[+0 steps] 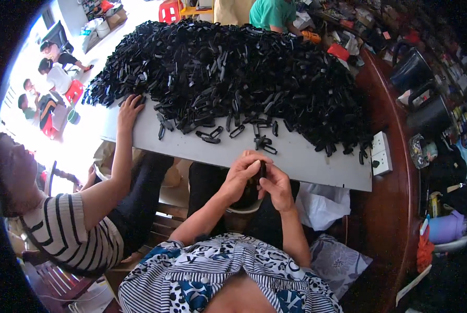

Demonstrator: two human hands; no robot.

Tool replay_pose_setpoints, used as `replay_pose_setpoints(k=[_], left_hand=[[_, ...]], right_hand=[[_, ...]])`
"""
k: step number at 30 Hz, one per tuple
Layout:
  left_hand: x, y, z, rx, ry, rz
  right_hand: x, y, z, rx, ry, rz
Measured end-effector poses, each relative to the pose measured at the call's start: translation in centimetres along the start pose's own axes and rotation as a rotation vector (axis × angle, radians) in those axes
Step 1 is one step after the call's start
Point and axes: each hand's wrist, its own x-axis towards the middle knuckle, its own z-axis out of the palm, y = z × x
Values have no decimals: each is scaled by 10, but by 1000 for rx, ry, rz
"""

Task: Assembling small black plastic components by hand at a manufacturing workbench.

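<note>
Near table edge [322,179], fingers [249,158] around black piece [263,168], bare strip [306,156] beyond

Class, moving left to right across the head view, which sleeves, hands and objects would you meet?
Co-worker's striped sleeve → co-worker's hand → wearer's left hand → wearer's right hand → white socket box → purple object.

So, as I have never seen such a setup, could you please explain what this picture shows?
No machine here: a person uses their bare left hand and right hand. The picture comes from a wide fisheye camera on that person's head, looking down, so straight edges bend. On the pale table lies a large heap of small black pieces, with some loose pieces in front. Both hands together hold one dark piece, partly hidden. To the left, a co-worker in a striped top has a hand at the heap's edge.
</note>
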Motion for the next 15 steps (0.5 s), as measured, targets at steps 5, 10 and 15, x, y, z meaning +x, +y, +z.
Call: replay_pose_setpoints(k=[5, 10, 15], left_hand=[[-11, 14, 2, 693, 124, 73], [-19, 1, -9, 429, 139, -27], [-18, 0, -17, 628, 34, 41]], right_hand=[[-4, 3, 7, -296, 122, 107], [-4, -6, 19, -611, 30, 151], [-1, 9, 9, -863, 36, -75]])
